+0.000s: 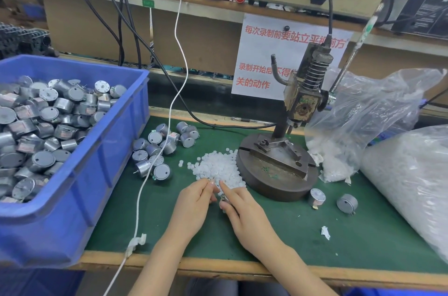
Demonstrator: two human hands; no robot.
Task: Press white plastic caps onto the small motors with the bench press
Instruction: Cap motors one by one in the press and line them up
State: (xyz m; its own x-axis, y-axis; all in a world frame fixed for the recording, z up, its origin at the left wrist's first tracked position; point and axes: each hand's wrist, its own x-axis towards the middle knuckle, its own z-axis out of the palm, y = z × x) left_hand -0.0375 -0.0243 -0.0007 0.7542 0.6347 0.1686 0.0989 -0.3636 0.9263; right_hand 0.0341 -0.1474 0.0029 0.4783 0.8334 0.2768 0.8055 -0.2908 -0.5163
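A heap of small white plastic caps (218,166) lies on the green mat, left of the bench press (278,164). My left hand (194,206) and my right hand (242,210) meet at the near edge of the heap. The right hand grips a small motor (223,199), mostly hidden under its fingers. The left hand's fingertips pinch at a cap right by it. Several loose silver motors (160,150) lie left of the heap. Two more motors (332,200) sit right of the press base.
A blue bin (80,181) full of motors fills the left side. Clear plastic bags (388,138) of white caps crowd the right. A white cable (155,164) hangs down across the mat between bin and hands. The press lever (351,58) slants up to the right.
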